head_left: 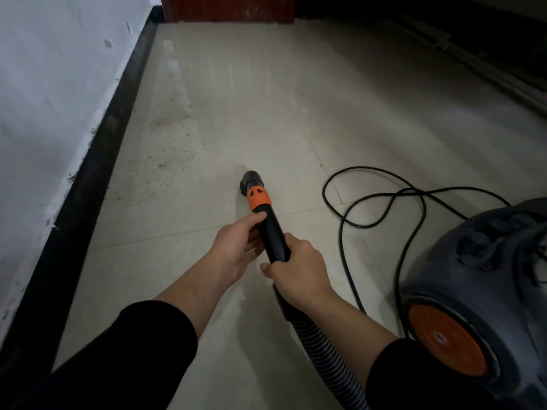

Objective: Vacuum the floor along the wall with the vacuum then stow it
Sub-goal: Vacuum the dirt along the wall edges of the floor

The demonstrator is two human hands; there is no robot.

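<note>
A black vacuum wand (273, 229) with an orange collar (259, 198) points away from me, and its small round nozzle (250, 182) sits at the pale tile floor. My left hand (236, 247) grips the wand just below the collar. My right hand (299, 270) grips it lower down, where the ribbed hose (319, 347) begins. The dark grey vacuum body (485, 279) with an orange wheel (447, 341) stands at my right. Brown dirt specks (159, 161) lie on the floor by the black skirting (97, 161), left of the nozzle.
The white wall (50, 93) runs along the left. A black power cord (381, 202) loops on the floor right of the nozzle. A reddish wooden panel (228, 8) closes the far end, and a dark sliding-door track (485, 69) lies at the upper right.
</note>
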